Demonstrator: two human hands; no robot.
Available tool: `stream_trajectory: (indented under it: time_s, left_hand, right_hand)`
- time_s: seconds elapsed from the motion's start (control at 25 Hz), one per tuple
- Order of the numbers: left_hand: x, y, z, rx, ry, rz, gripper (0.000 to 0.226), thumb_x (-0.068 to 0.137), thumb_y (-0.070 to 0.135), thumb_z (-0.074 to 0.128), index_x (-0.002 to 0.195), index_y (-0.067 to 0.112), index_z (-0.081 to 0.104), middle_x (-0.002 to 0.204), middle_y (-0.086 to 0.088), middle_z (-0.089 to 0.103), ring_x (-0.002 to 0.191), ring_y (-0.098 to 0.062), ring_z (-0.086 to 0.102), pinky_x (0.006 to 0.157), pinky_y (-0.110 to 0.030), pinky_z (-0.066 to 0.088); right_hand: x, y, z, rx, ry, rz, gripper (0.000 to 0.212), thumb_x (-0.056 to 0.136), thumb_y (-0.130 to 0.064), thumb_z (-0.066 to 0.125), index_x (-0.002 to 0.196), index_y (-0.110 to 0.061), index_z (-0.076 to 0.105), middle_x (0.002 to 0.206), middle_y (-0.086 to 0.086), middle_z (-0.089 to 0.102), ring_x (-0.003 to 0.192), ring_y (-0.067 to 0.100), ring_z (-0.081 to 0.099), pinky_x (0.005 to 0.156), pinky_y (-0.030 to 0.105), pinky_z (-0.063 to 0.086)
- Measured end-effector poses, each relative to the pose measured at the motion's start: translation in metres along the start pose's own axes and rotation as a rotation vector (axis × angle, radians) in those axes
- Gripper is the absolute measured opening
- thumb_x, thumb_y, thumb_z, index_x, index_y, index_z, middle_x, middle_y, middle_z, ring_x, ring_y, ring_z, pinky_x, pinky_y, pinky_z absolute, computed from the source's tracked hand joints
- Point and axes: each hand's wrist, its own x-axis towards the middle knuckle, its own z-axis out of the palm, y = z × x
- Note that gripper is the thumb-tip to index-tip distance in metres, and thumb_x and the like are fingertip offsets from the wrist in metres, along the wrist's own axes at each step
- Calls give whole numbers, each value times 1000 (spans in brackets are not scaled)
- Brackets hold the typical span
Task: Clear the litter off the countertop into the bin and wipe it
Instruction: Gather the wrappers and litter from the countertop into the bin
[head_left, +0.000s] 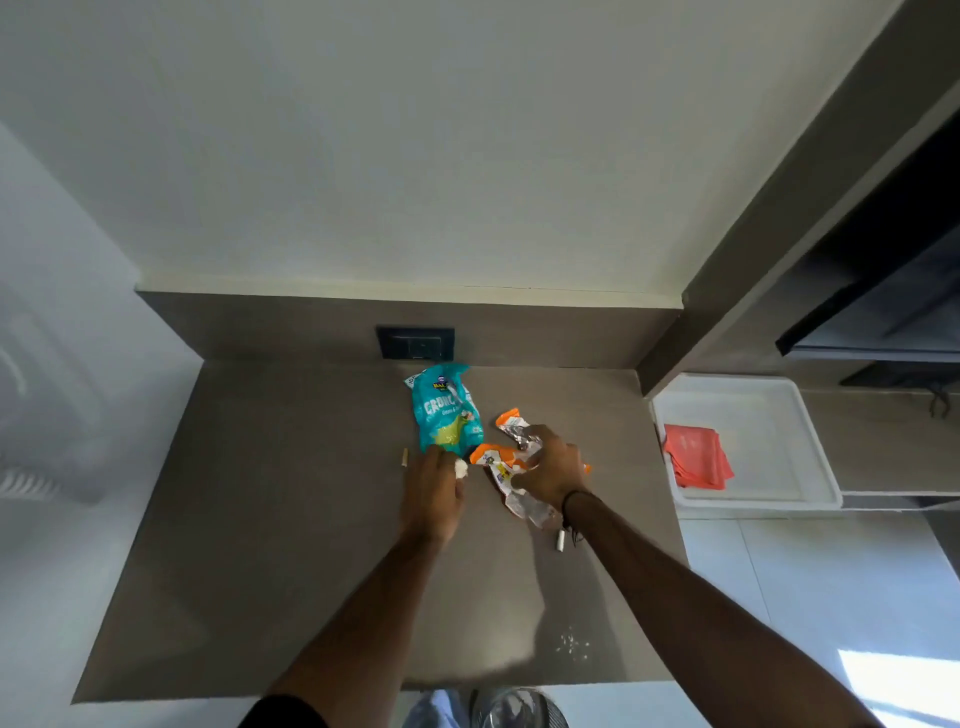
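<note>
On the grey countertop (270, 545) lies a teal snack bag (447, 410) near the back wall. My left hand (434, 493) rests at its lower edge, fingers closed round a small white crumpled scrap (461, 467). My right hand (553, 470) presses on and grips orange and silver wrappers (506, 452), part of which sticks out below the wrist (530, 506). A small tan stub (404, 458) lies left of my left hand. A white stub (560, 540) lies by my right wrist. White crumbs (571, 644) are scattered near the front edge.
A white tray (769, 410) holding a folded red cloth (696, 457) stands to the right of the counter. A dark wall socket (415, 343) sits in the backsplash behind the teal bag. A dark shelf unit (883, 291) rises at the right.
</note>
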Motion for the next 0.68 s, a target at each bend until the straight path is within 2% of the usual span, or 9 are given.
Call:
stream_trajectory:
  time_s: [0.08, 0.16, 0.28, 0.4, 0.52, 0.68]
  left_hand:
    - [-17, 6, -10, -76, 55, -52, 36, 96, 20, 59, 130, 9, 61, 133, -12, 61, 124, -30, 59, 111, -41, 46]
    - [-45, 18, -23, -138, 139, -61, 35, 92, 14, 63, 126, 6, 65, 128, -14, 64, 118, -33, 63, 102, -43, 53]
    - [-98, 37, -25, -255, 237, -19, 33, 88, 11, 69, 121, 10, 70, 120, -11, 69, 113, -30, 65, 97, -40, 54]
    - [-169, 55, -5, -303, 258, 40, 31, 83, 12, 73, 114, 16, 71, 112, -3, 73, 106, -25, 67, 94, -34, 55]
    - [-245, 67, 35, -293, 161, 110, 26, 82, 18, 72, 108, 22, 71, 106, 5, 71, 100, -15, 65, 88, -27, 56]
    - [-319, 73, 87, -209, -77, 77, 28, 87, 27, 68, 116, 27, 67, 114, 12, 68, 107, -7, 63, 88, -16, 53]
  right_hand:
    - [-12, 9, -11, 48, 29, 1, 71, 59, -17, 88, 124, -23, 61, 99, 9, 74, 92, 27, 70, 81, 30, 55]
    - [-32, 20, -23, 81, 72, -37, 59, 60, -19, 89, 114, -21, 65, 94, 5, 74, 86, 24, 70, 78, 31, 55]
    - [-69, 39, -35, 143, 78, -151, 30, 61, -16, 87, 88, -17, 73, 74, -3, 69, 65, 10, 63, 68, 25, 50]
    - [-119, 77, -34, 219, 42, -233, 21, 63, -16, 88, 79, -16, 74, 67, -7, 65, 55, -1, 53, 61, 17, 46]
    - [-175, 133, -17, 149, 20, -287, 21, 64, -21, 88, 79, -16, 74, 65, -9, 66, 55, -1, 55, 58, 13, 44]
    - [-238, 212, 9, 15, -115, -272, 21, 73, -23, 84, 90, -17, 74, 83, -8, 71, 68, 6, 66, 62, 12, 50]
